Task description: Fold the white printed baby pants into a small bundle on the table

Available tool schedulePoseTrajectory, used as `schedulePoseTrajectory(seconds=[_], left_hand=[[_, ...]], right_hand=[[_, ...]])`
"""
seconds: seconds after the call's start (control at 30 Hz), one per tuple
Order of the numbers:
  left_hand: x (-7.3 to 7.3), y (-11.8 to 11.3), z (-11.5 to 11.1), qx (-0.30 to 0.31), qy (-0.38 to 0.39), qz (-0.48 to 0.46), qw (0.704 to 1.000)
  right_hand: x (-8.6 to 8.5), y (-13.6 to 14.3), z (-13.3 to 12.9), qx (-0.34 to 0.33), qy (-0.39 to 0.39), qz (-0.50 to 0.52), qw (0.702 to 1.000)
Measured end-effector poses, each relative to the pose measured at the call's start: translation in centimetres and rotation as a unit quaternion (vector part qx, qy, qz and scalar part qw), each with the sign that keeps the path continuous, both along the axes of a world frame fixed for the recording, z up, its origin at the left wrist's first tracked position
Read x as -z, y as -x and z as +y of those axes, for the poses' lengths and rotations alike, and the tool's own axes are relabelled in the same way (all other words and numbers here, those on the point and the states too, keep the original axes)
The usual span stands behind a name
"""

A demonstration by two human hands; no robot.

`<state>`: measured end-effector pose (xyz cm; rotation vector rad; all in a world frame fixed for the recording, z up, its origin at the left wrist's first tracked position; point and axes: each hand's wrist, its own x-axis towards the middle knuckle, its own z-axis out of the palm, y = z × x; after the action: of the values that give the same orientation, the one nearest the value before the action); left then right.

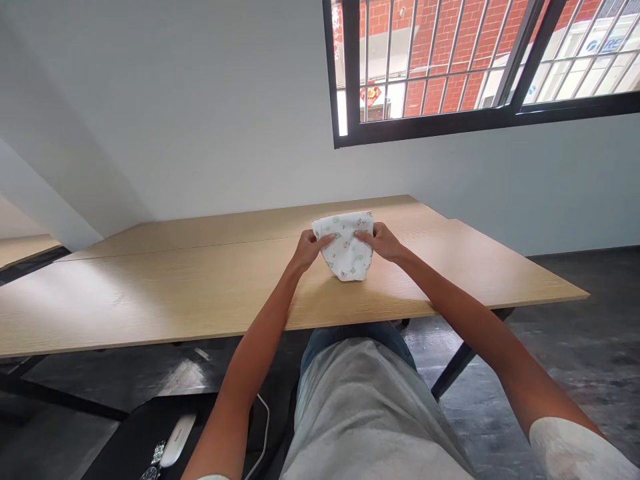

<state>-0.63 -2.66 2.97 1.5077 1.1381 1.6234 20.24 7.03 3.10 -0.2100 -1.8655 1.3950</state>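
A white cloth [347, 257] with a small green and orange print is held up between my two hands, just above the wooden table. It looks folded, and its lower end narrows toward the tabletop. My left hand [310, 247] is closed on the cloth's left edge, thumb on the near face and fingers behind. On the opposite edge my right hand [381, 240] pinches it the same way. The fingers behind the cloth are partly hidden. Whether the bottom of the cloth touches the table, I cannot tell.
The light wooden table [150, 287] stretches far to the left and ends at a right corner. Behind it stands a white wall with a barred window [450, 67]. At lower left, a black chair [135, 433] bears a white case [179, 440] and a metal-banded watch [156, 460].
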Motion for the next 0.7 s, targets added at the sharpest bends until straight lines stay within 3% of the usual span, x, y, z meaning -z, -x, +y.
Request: schedulePoseTrajectory(seconds=[0.17,0.37,0.53,0.7], left_hand=[[0.4,0.0,0.0,0.064,0.084,0.018,0.994],[1.0,-0.4,0.7,0.006,0.091,-0.014,0.996],[1.1,-0.5,1.1,-0.016,0.079,-0.070,0.994],[0.8,-0.6,0.6,-0.006,0.037,-0.031,0.999]], right_hand=[[0.2,0.4,0.0,0.039,0.090,0.043,0.994],[0.6,0.7,0.3,0.016,0.190,0.010,0.982],[1.2,0.9,0.4,-0.038,0.163,-0.049,0.985],[0.7,0.6,0.4,-0.025,0.097,-0.001,0.995]])
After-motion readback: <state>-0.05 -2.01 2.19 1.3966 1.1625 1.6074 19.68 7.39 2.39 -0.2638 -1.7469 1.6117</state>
